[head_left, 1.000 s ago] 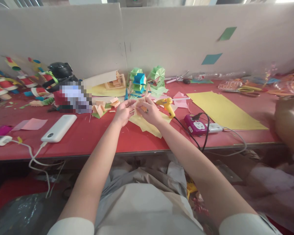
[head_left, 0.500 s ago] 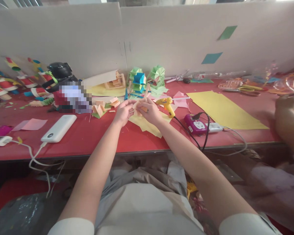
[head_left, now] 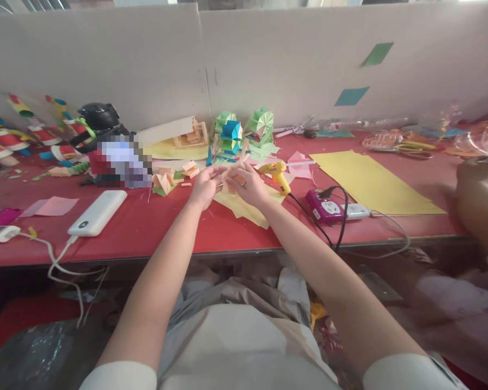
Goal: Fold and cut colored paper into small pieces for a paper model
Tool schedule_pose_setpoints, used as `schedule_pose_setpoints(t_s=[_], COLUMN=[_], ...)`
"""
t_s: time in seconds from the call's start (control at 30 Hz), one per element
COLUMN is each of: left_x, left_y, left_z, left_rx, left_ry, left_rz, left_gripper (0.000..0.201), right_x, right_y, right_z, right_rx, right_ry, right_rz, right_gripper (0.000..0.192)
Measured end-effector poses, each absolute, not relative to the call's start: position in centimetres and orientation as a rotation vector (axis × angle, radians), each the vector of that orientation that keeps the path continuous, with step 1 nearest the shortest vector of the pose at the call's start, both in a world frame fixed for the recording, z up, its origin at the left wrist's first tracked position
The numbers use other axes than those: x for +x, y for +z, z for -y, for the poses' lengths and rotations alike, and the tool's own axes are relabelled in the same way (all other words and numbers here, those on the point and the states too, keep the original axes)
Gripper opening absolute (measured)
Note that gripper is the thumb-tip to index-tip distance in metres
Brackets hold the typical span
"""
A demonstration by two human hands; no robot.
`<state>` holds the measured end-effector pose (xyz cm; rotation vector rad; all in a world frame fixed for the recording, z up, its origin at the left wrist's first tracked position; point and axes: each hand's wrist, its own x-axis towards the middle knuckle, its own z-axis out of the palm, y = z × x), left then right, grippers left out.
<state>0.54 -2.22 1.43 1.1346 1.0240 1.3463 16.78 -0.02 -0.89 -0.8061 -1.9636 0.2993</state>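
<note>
Left hand (head_left: 205, 187) and right hand (head_left: 247, 185) met over red table (head_left: 154, 227), fingers of both curled shut, pinching small peach paper piece (head_left: 230, 180) between them. Piece held just above yellow paper scraps (head_left: 247, 208). Yellow glue gun (head_left: 277, 174) lay just right of right hand, cord running to purple power strip (head_left: 326, 207). White power bank (head_left: 97, 212) well left. Another person's arm (head_left: 477, 200) at far right edge.

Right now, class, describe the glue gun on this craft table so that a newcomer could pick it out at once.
Start at the red table and find the two hands meeting over yellow paper at its middle. Just beyond the right hand lies the glue gun, its black cord running to a purple power strip. It is the only yellow plastic tool there; the things around it are folded paper.
</note>
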Motion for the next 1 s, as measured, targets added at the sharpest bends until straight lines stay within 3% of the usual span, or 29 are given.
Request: schedule_pose_setpoints(t_s=[0.57, 1.0], left_x=[0.59, 0.52], left_y=[1.71, 1.42], left_z=[2.49, 2.44], left_rx=[1.203, 1.227], left_ry=[1.266, 1.254], left_rz=[-1.119, -1.089], left_gripper=[0.032, 0.022], right_x=[16.80, 16.75], right_y=[-1.10, -1.27], right_z=[-0.55, -0.67], right_rx=[-0.976, -0.988], right_ry=[0.436, 0.475], right_rz=[1.832, 1.847], right_gripper=[0.022, 0.023])
